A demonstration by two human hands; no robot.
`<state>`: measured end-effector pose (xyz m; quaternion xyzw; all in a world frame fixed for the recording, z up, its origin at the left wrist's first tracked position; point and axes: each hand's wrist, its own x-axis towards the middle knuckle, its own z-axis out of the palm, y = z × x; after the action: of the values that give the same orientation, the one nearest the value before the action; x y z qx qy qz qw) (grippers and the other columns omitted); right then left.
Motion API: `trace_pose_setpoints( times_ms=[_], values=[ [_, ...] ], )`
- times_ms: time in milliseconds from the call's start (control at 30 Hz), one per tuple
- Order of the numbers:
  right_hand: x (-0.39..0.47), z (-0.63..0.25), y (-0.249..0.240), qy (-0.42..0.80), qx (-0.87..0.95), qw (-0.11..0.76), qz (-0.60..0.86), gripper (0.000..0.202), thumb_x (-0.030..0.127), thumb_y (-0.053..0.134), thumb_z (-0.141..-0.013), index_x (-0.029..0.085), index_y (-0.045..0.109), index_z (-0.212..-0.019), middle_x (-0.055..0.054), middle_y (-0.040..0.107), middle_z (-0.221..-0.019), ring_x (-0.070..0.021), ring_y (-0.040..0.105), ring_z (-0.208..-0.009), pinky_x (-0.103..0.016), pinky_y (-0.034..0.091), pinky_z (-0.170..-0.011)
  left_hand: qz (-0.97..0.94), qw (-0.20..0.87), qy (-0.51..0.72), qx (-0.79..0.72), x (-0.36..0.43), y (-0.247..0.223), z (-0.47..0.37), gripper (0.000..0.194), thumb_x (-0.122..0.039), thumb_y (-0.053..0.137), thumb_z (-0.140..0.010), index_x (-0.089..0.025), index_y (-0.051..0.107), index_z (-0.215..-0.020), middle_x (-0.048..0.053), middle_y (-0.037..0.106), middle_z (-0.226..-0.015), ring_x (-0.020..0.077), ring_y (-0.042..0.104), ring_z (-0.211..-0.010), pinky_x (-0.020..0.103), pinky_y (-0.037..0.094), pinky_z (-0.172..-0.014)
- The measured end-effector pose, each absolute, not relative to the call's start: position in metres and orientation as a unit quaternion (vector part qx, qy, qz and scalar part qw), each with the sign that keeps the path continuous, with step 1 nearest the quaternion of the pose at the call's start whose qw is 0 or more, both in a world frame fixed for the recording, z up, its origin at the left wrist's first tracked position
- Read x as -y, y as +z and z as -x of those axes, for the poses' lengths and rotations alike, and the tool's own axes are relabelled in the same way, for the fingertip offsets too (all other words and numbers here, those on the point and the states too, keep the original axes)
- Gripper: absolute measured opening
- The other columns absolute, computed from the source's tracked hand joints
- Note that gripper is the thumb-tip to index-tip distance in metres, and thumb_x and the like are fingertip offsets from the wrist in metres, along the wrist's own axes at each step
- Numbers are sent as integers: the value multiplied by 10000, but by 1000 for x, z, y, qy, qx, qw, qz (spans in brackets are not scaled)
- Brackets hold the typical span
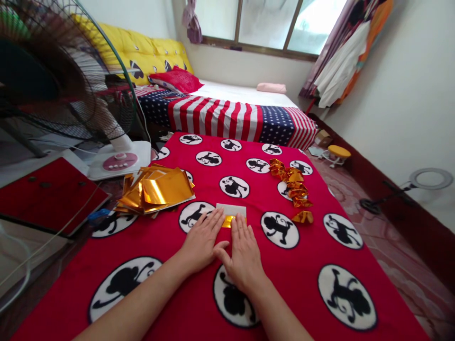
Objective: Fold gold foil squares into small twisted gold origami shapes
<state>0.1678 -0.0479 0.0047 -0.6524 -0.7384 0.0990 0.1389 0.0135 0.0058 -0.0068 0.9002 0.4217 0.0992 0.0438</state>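
Note:
Under my fingertips lies a small sheet of gold foil paper [229,221], part of it folded over so that a gold band shows in front of a pale grey-white strip. My left hand [203,237] rests flat on its left side, fingers stretched forward. On the right side my right hand [244,251] presses down flat in the same way, the two thumbs meeting. A loose stack of gold foil sheets [158,188] sits to the left. Several folded gold foil pieces [296,187] form a row at the right. All lie on a red cloth [249,189] with monkey prints.
A standing fan [119,158] is at the left, beside a dark red panel [46,189]. Beyond the cloth stands a bed [227,116] with a flag-patterned cover. At the right are a yellow stool [339,151] and a ring light [431,178].

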Motion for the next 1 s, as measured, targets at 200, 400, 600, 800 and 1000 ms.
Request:
trace_pose_setpoints(
  times_ms=[200, 400, 600, 800, 1000],
  values=[
    [49, -175, -1, 75, 743, 133, 652, 854, 646, 416, -888, 62, 301, -1501, -149, 177, -1587, -286, 142, -1485, -502, 172, -1190, -895, 95, 93, -427, -9, 2, -11, 676, -505, 434, -932, -147, 328, -1495, 127, 260, -1581, 241, 249, -1466, 436, 196, -1195],
    [52, -173, -8, 50, 745, 136, 651, 854, 581, 494, -866, 65, 276, -1511, -154, 156, -1597, -290, 115, -1489, -484, 161, -1193, -877, 189, 94, -431, -14, 37, -21, 581, -503, 278, -985, -180, 420, -1447, 119, 299, -1567, 256, 214, -1476, 530, 164, -1186],
    [51, -172, -11, 25, 761, 114, 638, 733, 377, 529, -867, 179, 274, -1525, -113, 204, -1596, -312, 180, -1474, -505, 132, -1184, -900, 261, 114, -331, 3, 29, -54, 722, -583, 294, -955, -137, 253, -1522, 134, 210, -1596, 240, 178, -1485, 422, 213, -1201],
    [50, -174, -9, 39, 745, 114, 656, 793, 352, 494, -832, 73, 230, -1526, -123, 160, -1602, -265, 135, -1488, -453, 135, -1198, -900, 170, 131, -379, 3, 1, -42, 818, -628, 355, -915, -123, 189, -1537, 155, 178, -1602, 260, 176, -1485, 427, 188, -1205],
    [52, -174, -5, 40, 749, 111, 653, 774, 408, 471, -850, 83, 257, -1519, -120, 157, -1602, -261, 124, -1490, -488, 131, -1195, -905, 100, 118, -396, -3, -1, -23, 776, -624, 354, -919, -126, 285, -1510, 142, 254, -1582, 250, 248, -1465, 427, 215, -1191]
  ],
)
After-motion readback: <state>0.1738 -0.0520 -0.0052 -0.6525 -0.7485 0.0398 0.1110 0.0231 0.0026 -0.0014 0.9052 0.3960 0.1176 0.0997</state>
